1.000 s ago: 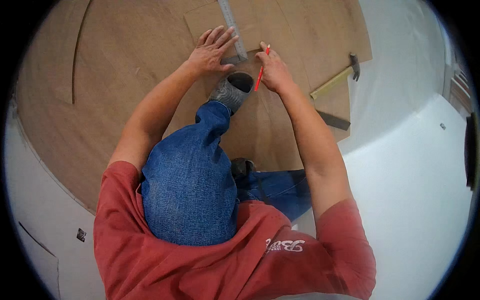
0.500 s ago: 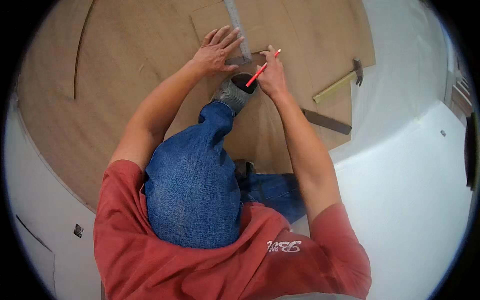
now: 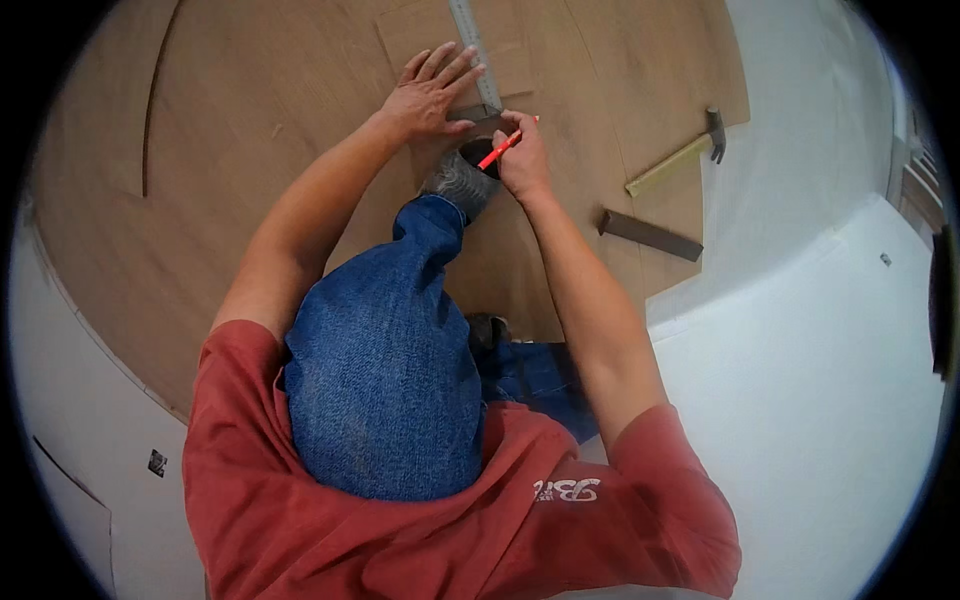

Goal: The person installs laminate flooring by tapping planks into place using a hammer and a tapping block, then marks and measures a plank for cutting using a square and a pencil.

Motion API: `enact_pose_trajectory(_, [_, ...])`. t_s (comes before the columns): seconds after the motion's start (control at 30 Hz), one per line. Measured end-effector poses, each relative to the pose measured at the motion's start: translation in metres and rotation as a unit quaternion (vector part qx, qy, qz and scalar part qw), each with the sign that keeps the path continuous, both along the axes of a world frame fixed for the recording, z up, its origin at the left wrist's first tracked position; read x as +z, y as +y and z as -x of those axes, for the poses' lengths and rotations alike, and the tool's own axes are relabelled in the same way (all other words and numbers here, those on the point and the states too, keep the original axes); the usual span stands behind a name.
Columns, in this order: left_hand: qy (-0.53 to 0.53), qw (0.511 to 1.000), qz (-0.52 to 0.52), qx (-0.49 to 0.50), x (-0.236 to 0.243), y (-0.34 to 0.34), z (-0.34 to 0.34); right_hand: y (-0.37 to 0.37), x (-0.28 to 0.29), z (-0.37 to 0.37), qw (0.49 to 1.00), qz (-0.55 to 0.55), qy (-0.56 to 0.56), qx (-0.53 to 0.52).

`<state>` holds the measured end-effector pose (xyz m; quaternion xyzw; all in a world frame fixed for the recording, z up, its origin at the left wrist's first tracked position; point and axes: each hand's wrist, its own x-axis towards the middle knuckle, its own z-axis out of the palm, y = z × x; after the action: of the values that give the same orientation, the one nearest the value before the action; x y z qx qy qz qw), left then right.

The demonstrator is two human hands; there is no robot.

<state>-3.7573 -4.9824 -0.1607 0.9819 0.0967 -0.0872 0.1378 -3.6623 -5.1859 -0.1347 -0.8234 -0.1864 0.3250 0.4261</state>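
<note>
My left hand (image 3: 425, 106) lies flat with its fingers spread on a wood-look floor plank. Its fingertips reach the steel blade of a square (image 3: 468, 38), whose dark stock sits by my thumb. A red pencil (image 3: 498, 151) is pinched in my right hand (image 3: 524, 168), close to the corner where blade and stock meet. That hand's fingertips partly cover the pencil, and I cannot make out whether it touches the plank. Just below both hands is my shoe (image 3: 461, 186), planted on the floor.
To the right, a claw hammer (image 3: 672, 166) with a yellowish handle lies on the planks. Nearer me is a dark rectangular bar (image 3: 650, 235). Pale sheeting (image 3: 790, 110) borders the planks on the right. A long dark gap (image 3: 158, 95) runs through the flooring at far left.
My right hand has shifted left with the pencil, up to the square's corner, and its fingers have curled in. My left hand stays nearly in place.
</note>
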Motion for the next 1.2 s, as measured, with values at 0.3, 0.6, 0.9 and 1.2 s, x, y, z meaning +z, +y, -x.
enact_pose_trajectory(0.3, [0.010, 1.000, 0.006, 0.000, -0.005, 0.001, -0.003, -0.008, -0.018, 0.001, 1.000, -0.021, 0.005, 0.016])
enact_pose_trajectory(0.6, [0.001, 1.000, 0.010, 0.005, -0.010, 0.000, -0.004, -0.009, -0.018, -0.004, 0.999, 0.000, 0.048, 0.020])
enact_pose_trajectory(0.9, [0.010, 1.000, 0.011, 0.002, -0.004, 0.001, -0.002, 0.006, -0.017, -0.029, 0.996, -0.071, 0.033, -0.050])
enact_pose_trajectory(1.2, [0.023, 1.000, 0.021, 0.007, 0.007, 0.001, -0.004, 0.107, 0.039, -0.099, 0.991, -0.069, -0.109, 0.025])
